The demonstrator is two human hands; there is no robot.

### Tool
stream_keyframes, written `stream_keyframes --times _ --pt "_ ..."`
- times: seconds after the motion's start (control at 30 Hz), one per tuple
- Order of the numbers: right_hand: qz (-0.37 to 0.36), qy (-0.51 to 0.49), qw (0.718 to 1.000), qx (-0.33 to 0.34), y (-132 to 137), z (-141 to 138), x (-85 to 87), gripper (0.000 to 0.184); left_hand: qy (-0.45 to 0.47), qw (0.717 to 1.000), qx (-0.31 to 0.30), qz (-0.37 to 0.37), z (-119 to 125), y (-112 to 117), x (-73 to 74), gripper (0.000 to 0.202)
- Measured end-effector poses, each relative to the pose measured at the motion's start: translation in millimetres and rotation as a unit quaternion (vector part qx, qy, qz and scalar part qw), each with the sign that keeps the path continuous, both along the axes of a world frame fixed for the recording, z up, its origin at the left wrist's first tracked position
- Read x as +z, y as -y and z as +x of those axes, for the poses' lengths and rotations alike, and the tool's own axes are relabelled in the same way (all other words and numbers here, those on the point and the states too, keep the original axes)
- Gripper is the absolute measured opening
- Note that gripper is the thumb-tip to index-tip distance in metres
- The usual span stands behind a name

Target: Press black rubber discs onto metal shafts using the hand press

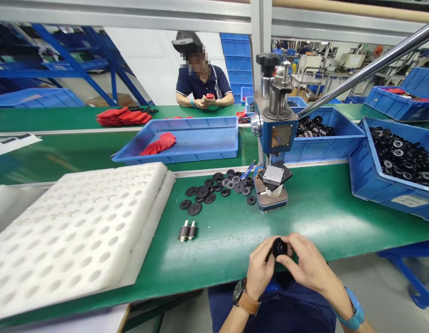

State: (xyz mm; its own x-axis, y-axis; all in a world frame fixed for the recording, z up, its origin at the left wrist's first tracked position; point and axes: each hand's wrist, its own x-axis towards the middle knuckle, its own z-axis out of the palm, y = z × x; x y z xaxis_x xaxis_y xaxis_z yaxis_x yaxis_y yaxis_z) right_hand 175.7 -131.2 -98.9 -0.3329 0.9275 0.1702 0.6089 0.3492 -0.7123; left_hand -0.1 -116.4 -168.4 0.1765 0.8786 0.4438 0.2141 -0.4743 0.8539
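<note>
Close to the front edge of the green table (228,249), my left hand (261,263) and my right hand (302,261) are closed together on a small round black part (279,248). Its exact kind is partly hidden by my fingers. Ahead of my hands stands a hand-lever press (276,125), with a silver square plate (273,175) at its base. To the press's left lie several flat black discs (202,192) and a blue-handled tool (248,169). Two dark cylindrical pieces with white shafts (187,231) stand apart on the left.
White foam trays (131,259) with rows of round holes fill the left. Blue bins of black parts (391,185) stand at the right. Behind, a blue tray (200,157) holds red pieces. The press lever (367,67) slants up rightward. A co-worker (204,83) sits opposite.
</note>
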Motion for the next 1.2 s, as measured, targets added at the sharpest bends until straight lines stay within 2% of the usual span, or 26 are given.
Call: stream_keyframes --times 0.07,0.17,0.33,0.6,0.83,1.0,1.1,1.2 --pt "0.056 0.018 0.998 0.002 6 -9 10.2 0.018 0.049 0.998 -0.009 -0.026 -3 1 7.1 0.025" --pt "0.132 0.025 0.991 -0.004 13 -20 22.9 0.023 0.103 0.993 -0.017 -0.055 -4 5 15.7 0.035" --pt "0.170 0.042 0.984 -0.026 20 -31 31.8 0.025 0.138 0.985 -0.015 -0.100 -3 11 20.5 0.035" --pt "0.164 0.060 0.983 -0.063 27 -39 36.3 0.028 0.145 0.984 0.004 -0.103 3 15 26.0 0.033" --pt "0.114 0.054 0.987 -0.096 28 -39 37.4 0.020 0.121 0.987 0.029 -0.101 5 16 25.7 0.026" --pt "0.102 0.050 0.989 -0.095 26 -36 34.9 0.027 0.086 0.989 0.037 -0.110 4 17 24.3 0.024" --pt "0.089 0.023 0.991 -0.095 24 -30 33.9 0.026 0.060 0.991 0.012 -0.118 0 19 25.1 0.025" --pt "0.041 -0.009 0.995 -0.088 21 -18 33.8 0.023 0.034 0.990 -0.030 -0.137 -5 21 28.7 0.027"
